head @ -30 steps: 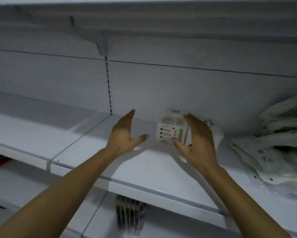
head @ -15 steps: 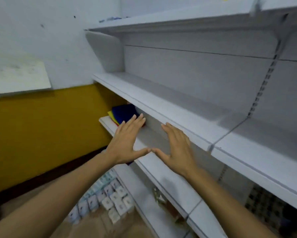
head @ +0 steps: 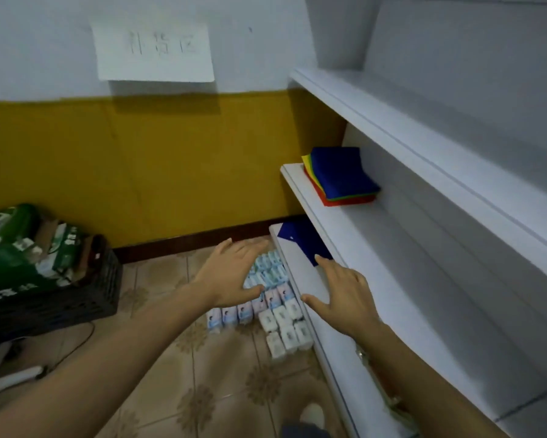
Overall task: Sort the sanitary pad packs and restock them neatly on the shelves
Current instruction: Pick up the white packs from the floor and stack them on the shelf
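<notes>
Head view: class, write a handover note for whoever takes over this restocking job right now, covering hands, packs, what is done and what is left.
Left hand: open, empty, above the small white, blue and pink sanitary pad packs.
Right hand: open, empty, by the lowest white shelf.
Packs: in rows on the tiled floor beside the shelving.
Done: no pack visible on any shelf in view.
Left: pick up, sort by kind, shelve neatly.

Bare left hand (head: pixel 231 276), right hand (head: pixel 345 295)
</notes>
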`<action>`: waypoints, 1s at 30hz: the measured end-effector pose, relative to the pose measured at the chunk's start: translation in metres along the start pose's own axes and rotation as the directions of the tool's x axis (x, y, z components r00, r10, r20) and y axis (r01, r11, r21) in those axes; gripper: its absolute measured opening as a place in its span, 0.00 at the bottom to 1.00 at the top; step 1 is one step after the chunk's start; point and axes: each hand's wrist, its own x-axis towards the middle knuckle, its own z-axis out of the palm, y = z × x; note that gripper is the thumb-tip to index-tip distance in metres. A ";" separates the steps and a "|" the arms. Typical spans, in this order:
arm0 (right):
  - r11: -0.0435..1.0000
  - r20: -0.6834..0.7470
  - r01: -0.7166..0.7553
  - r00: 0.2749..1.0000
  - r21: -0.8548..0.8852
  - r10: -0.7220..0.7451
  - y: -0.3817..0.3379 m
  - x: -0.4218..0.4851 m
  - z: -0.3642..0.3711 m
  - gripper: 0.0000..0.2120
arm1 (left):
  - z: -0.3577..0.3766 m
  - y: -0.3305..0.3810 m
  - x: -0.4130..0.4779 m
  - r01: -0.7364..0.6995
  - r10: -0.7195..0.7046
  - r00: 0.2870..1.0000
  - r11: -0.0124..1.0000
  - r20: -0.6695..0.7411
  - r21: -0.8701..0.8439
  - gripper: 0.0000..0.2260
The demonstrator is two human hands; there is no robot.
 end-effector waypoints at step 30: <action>0.909 0.819 -0.416 0.530 0.025 0.220 0.188 0.142 0.422 0.27 | 0.471 -0.103 0.224 0.712 -0.232 0.585 0.606 0.777 -0.355 0.27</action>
